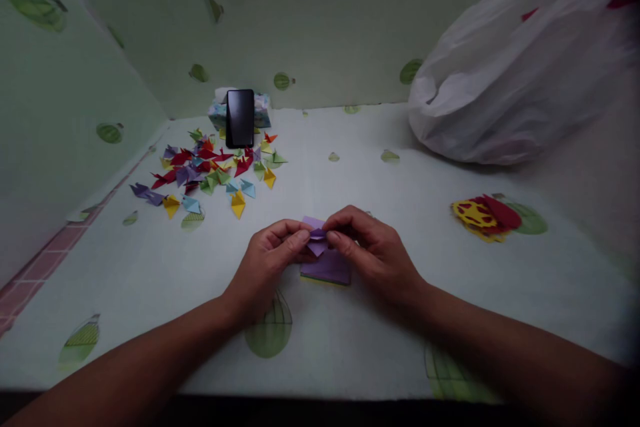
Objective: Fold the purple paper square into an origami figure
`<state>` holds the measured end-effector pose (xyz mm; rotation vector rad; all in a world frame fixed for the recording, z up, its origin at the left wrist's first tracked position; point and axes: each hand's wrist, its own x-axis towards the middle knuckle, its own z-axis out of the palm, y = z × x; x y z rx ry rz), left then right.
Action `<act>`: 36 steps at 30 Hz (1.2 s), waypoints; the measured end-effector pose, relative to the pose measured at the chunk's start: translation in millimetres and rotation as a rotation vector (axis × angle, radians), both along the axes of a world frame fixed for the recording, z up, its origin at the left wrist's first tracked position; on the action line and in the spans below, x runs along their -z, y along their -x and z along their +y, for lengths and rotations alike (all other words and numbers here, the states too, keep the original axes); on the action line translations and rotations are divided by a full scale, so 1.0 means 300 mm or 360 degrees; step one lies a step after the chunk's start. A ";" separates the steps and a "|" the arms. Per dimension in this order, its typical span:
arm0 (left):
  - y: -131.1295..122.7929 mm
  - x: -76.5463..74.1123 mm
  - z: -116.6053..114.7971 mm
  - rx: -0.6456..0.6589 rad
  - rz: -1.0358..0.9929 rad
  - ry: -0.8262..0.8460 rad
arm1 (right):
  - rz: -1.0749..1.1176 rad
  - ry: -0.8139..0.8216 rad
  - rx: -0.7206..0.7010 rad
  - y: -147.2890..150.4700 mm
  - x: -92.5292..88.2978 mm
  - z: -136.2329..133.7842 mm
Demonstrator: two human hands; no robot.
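Left hand (267, 257) and right hand (373, 250) both pinch a small purple paper piece (317, 240) just above a purple paper stack (327, 268) on the bench (350, 320). Crisp creasing likely needs aligned edges and firm fingertip pressure.

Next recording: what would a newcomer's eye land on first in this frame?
At the middle of the table, the left hand and right hand pinch a small purple fold just above a purple paper stack. At the far left, a bright scatter of folded pieces lies in front of an upright phone. A big white bag fills the far right.
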<state>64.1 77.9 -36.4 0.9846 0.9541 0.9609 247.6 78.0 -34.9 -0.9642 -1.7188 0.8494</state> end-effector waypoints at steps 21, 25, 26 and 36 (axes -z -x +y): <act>-0.005 -0.010 -0.003 0.0096 0.0029 0.0016 | -0.0095 -0.0053 0.0069 0.002 0.002 -0.005; -0.011 -0.020 -0.006 0.0047 0.0013 -0.0058 | -0.0069 0.0018 0.0072 0.007 0.001 -0.008; -0.012 -0.021 -0.007 0.0042 0.0028 -0.0074 | -0.0069 0.0026 0.0076 0.008 0.001 -0.008; -0.007 -0.026 -0.008 -0.0042 0.0358 -0.0335 | -0.0076 -0.0011 0.0033 0.006 0.003 -0.007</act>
